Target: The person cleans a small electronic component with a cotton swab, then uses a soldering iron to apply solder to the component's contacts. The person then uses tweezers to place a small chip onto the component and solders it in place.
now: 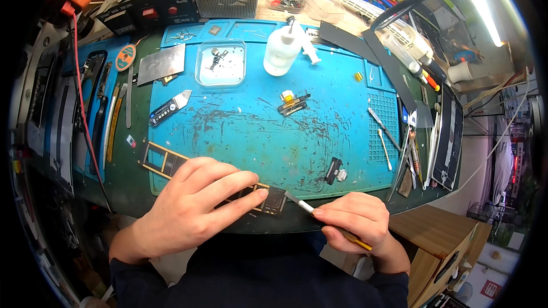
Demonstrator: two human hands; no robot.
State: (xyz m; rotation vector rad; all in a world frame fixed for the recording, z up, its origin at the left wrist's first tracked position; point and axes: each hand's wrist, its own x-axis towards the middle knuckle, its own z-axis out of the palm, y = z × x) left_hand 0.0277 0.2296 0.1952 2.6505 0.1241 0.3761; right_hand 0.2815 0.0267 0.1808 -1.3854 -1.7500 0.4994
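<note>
Board (270, 201), one, lies under left hand (197, 205), grip unclear; right hand (361, 219) clamps one knife (306, 206).

Workshop for fine electronics work. Diagnostic features: a scored blue work mat (228, 137) with moulded compartments, laid on a green-topped counter (134, 188); a clear square dish (242, 71) of small dark components; a translucent dispensing bottle (279, 54); a cotton swab (384, 148); clustered slender hand tools (410, 142); and a black equipment case (123, 18) with red controls.
</note>
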